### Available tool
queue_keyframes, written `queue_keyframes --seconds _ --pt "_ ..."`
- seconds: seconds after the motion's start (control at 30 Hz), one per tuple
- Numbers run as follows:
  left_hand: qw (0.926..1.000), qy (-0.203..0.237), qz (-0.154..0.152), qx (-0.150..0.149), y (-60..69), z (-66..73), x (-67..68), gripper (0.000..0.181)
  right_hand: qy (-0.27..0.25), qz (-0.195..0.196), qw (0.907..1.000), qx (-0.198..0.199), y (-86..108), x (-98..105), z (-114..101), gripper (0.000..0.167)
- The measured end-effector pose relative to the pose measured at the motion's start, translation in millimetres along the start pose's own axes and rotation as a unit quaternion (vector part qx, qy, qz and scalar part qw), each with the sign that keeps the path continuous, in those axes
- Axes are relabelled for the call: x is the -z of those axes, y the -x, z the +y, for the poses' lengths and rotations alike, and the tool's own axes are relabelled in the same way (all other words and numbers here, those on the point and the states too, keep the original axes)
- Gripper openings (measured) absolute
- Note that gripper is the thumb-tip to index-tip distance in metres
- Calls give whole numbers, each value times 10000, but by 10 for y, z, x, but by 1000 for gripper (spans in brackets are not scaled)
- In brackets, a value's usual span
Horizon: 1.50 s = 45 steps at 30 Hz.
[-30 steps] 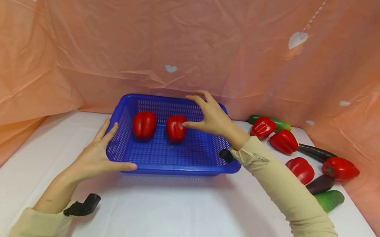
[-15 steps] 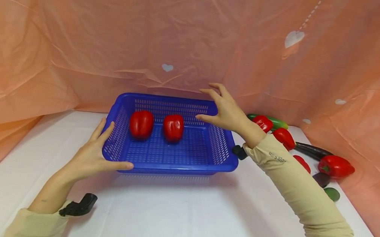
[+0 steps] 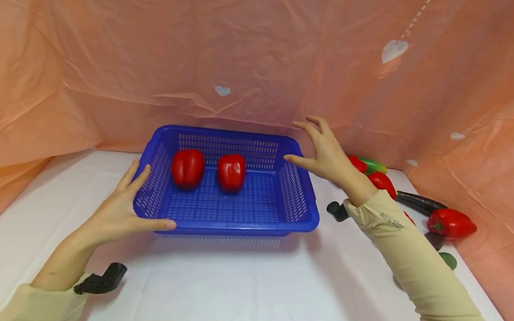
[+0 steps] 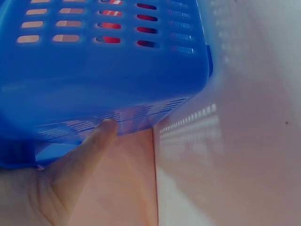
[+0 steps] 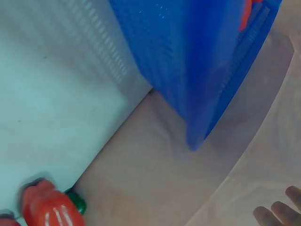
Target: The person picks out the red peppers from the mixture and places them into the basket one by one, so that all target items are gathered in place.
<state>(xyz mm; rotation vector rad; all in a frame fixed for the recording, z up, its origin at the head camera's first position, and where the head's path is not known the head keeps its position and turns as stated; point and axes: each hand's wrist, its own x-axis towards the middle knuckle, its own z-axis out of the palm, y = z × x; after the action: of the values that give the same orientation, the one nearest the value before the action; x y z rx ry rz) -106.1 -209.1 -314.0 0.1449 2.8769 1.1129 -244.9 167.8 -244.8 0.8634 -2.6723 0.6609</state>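
Note:
A blue perforated basket (image 3: 237, 226) holds two red bell peppers, one at left (image 3: 187, 168) and one near the middle (image 3: 231, 172). At the basket's left end my left hand (image 3: 121, 210) rests with fingers spread, the thumb along the front corner; the left wrist view has the hand (image 4: 80, 165) against the blue wall (image 4: 103, 70). Above the basket's right rim my right hand (image 3: 328, 154) hovers, fingers apart and holding nothing. Only its fingertips (image 5: 280, 212) show in the right wrist view, apart from the basket (image 5: 188, 70).
On the white table (image 3: 209, 289), at right, lie a red pepper (image 3: 450, 224), another red pepper (image 3: 382, 183), a dark eggplant (image 3: 420, 203) and a green cucumber (image 3: 373, 165). My right sleeve partly covers more vegetables. Behind hangs a peach cloth (image 3: 257, 53).
My right hand has moved right, from beside the middle pepper to above the basket's right rim. The left hand stays at the basket's left end; the view has shifted slightly.

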Motion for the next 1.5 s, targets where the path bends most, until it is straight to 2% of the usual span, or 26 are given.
queue_keyframes --seconds 0.3,0.7,0.9,1.17,1.5 --pt "10000 -31 -10 -10 1 2 -2 128 31 38 9996 -278 140 41 206 75" --pt "9999 -38 5 -93 -29 -18 -8 127 108 222 9980 -590 327 -40 494 70" --pt "9999 -43 44 -149 -25 -19 0 128 103 74 9962 -859 391 -42 582 71" --pt "9999 -61 34 -143 -27 -14 -3 127 110 -260 9874 -1560 491 -71 737 74" --pt "9999 -22 63 -100 -22 -14 -1 128 112 -390 9814 -1878 560 -114 908 74"
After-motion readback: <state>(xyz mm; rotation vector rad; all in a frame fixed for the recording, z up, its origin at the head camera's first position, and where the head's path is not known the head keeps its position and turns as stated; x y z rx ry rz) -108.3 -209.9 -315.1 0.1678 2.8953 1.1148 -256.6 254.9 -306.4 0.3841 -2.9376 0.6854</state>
